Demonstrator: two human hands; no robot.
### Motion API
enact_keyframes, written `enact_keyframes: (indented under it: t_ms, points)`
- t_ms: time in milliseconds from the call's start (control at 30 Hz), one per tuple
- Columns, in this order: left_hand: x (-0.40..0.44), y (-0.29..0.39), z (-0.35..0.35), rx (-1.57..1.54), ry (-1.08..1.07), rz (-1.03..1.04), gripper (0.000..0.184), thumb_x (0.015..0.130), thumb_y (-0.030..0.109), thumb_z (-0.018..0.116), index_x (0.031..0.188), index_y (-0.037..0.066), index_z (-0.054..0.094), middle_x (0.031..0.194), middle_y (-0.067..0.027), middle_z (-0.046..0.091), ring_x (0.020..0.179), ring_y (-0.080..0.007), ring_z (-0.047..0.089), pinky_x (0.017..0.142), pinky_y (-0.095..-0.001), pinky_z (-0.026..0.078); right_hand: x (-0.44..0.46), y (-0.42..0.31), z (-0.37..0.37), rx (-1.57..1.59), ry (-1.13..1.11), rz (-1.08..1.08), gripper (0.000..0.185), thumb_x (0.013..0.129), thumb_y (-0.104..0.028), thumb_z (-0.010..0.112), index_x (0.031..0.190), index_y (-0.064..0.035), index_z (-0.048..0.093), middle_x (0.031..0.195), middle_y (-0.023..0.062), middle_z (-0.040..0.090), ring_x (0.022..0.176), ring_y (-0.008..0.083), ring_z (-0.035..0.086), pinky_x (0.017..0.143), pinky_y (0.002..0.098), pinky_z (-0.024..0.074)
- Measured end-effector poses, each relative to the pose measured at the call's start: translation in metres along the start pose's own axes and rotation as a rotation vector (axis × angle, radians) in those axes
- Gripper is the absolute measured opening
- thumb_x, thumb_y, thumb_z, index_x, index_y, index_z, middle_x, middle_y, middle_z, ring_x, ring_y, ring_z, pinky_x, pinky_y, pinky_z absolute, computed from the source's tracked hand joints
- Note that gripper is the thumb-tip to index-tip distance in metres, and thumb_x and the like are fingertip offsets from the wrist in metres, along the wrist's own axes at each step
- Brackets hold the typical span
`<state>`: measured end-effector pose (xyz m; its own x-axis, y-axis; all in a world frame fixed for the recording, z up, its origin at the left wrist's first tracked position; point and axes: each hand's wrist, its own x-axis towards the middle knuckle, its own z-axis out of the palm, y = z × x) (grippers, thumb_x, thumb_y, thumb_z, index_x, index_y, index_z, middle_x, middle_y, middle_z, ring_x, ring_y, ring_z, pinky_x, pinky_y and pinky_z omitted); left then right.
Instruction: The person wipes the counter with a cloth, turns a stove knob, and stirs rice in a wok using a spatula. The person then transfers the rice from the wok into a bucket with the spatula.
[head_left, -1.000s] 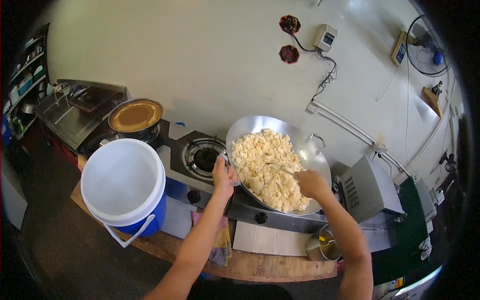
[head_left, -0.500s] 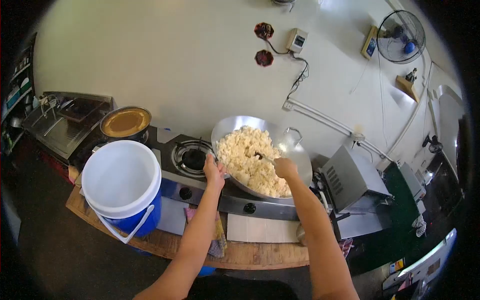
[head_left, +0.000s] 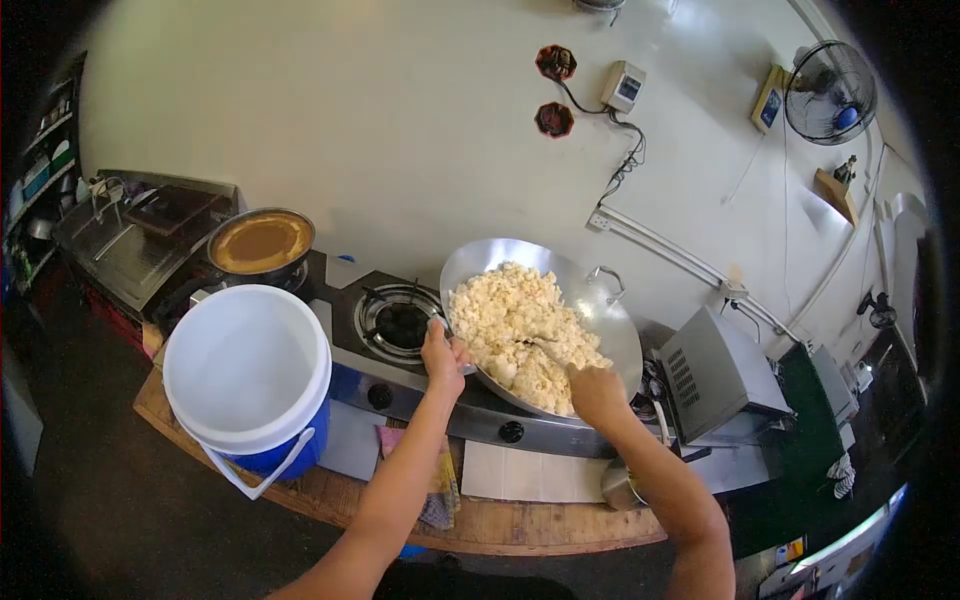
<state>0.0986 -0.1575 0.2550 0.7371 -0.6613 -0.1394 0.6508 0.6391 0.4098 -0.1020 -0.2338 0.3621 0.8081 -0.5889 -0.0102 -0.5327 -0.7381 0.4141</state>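
A wide metal wok [head_left: 606,318] stands on the stove, heaped with pale yellow, lumpy, crumbly food [head_left: 520,320]. My left hand [head_left: 442,358] is closed around the wok's left-side handle, which my fingers mostly hide. The far handle [head_left: 608,283] is free. My right hand [head_left: 598,393] is closed on the handle of a metal spatula [head_left: 545,349] above the near right part of the wok. The tip of the spatula is sunk in the food, so its full shape is hidden.
Left of the wok are a gas burner [head_left: 402,322] and a white-and-blue bucket [head_left: 247,362]. A pan of brown liquid [head_left: 262,243] stands behind the bucket. A grey metal box [head_left: 725,375] is on the right. A cloth [head_left: 440,495] and small pot [head_left: 622,485] lie near the front edge.
My right hand has drawn the spatula toward me and down to the near right side of the wok. The left hand keeps its hold; the view has shifted slightly.
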Motion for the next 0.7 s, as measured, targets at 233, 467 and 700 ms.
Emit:
enact_keyframes:
  t_ms: [233, 467, 700]
  points:
    - [-0.003, 0.001, 0.000, -0.009, -0.036, -0.018, 0.024, 0.088, 0.039, 0.038, 0.094, 0.016, 0.039, 0.047, 0.0023, 0.023, 0.036, -0.0111, 0.022, 0.037, -0.0298, 0.029, 0.038, -0.046, 0.052, 0.120, -0.005, 0.249, 0.018, 0.079, -0.011, 0.042, 0.090, -0.0041, 0.053, 0.081, 0.0174, 0.061, 0.076, 0.0285, 0.062, 0.062, 0.0385, 0.0494]
    - [0.009, -0.003, -0.009, -0.041, -0.048, -0.040, 0.023, 0.089, 0.038, 0.037, 0.093, 0.015, 0.038, 0.048, 0.0015, 0.025, 0.036, -0.0116, 0.023, 0.037, -0.0298, 0.029, 0.096, 0.040, 0.014, 0.214, -0.023, 0.119, 0.021, 0.075, -0.015, 0.049, 0.088, -0.0046, 0.061, 0.089, 0.0166, 0.061, 0.084, 0.0319, 0.059, 0.072, 0.0410, 0.0468]
    - [0.004, -0.004, -0.004, -0.014, 0.027, -0.002, 0.025, 0.088, 0.037, 0.038, 0.092, 0.012, 0.040, 0.048, 0.0014, 0.027, 0.036, -0.0115, 0.025, 0.037, -0.0289, 0.030, -0.032, 0.040, -0.127, -0.038, 0.000, -0.060, 0.019, 0.079, -0.019, 0.049, 0.096, -0.0117, 0.056, 0.083, 0.0119, 0.061, 0.076, 0.0279, 0.061, 0.064, 0.0405, 0.0489]
